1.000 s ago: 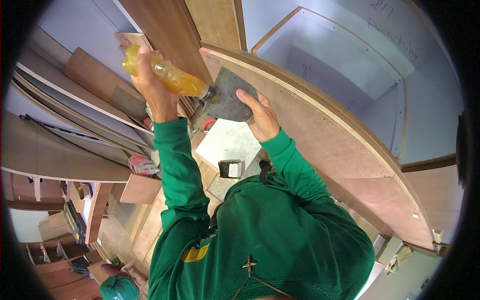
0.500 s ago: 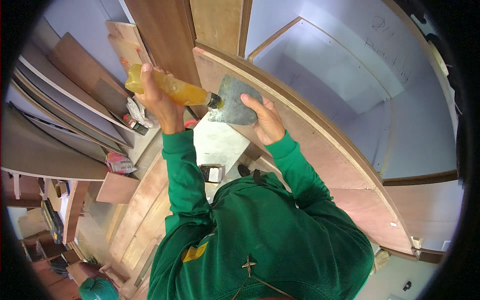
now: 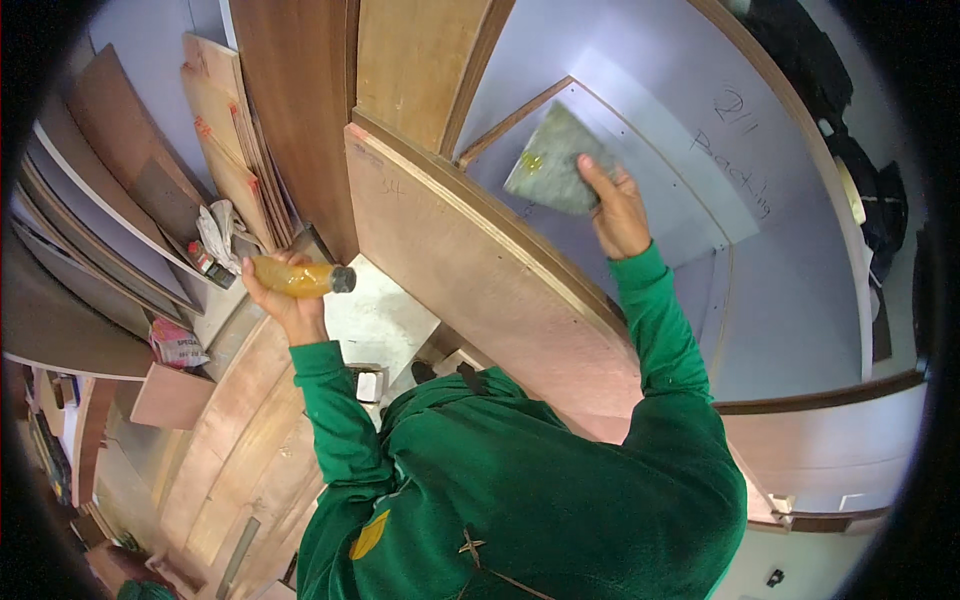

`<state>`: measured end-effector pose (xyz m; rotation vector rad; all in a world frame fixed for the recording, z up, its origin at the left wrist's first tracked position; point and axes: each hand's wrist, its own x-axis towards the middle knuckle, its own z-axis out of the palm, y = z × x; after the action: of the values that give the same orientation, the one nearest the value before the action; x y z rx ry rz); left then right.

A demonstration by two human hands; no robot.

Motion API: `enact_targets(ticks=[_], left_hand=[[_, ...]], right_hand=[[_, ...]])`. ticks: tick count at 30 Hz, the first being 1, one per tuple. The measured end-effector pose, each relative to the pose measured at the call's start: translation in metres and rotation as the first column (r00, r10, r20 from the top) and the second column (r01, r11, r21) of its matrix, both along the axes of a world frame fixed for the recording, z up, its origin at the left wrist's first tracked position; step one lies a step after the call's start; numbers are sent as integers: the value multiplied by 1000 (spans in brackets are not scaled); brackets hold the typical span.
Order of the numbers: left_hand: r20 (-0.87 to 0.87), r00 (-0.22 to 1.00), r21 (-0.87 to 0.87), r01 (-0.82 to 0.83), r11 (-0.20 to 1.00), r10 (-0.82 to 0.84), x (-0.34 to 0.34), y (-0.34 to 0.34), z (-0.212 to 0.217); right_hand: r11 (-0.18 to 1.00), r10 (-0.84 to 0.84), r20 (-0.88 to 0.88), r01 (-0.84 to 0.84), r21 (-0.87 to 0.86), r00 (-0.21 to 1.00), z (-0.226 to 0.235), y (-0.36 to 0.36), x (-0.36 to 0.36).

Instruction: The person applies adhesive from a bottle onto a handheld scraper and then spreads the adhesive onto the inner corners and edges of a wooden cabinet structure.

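Observation:
My left hand [image 3: 292,312] is wrapped round a plastic bottle [image 3: 298,280] of amber, thick-looking liquid. The bottle lies nearly level, its dark cap end pointing right. Farther right and higher up, my right hand [image 3: 622,218] grips a thin, square grey plate [image 3: 562,165] by its lower right edge, thumb on top. A small yellow-green blob of glue-like liquid [image 3: 531,161] sits on the plate's left part. Bottle and plate are well apart. The plate is held over the white-lined recess [image 3: 690,180] behind the plywood-edged panel.
The long plywood panel [image 3: 470,270] runs diagonally between my arms. Boards and curved sheets [image 3: 110,200] lean at the left, near a white crumpled cloth [image 3: 217,235] and a pink bag [image 3: 178,343]. Wooden planks [image 3: 240,430] lie at lower left.
The bottle's mouth has come off the grey plate; my left hand has moved down and left with it. My right hand has carried the plate up and right, over the recess.

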<state>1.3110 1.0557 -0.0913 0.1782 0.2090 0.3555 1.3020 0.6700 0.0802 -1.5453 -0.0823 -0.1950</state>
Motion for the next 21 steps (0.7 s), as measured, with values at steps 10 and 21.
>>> enact_targets(ticks=[10, 21], left_hand=[[-14, 999, -57, -51, 997, 50, -6, 5, -15], [14, 999, -63, -29, 998, 30, -26, -5, -11]], right_hand=[[370, 279, 693, 592, -716, 664, -105, -75, 137], [336, 300, 683, 596, -729, 666, -162, -91, 186]])
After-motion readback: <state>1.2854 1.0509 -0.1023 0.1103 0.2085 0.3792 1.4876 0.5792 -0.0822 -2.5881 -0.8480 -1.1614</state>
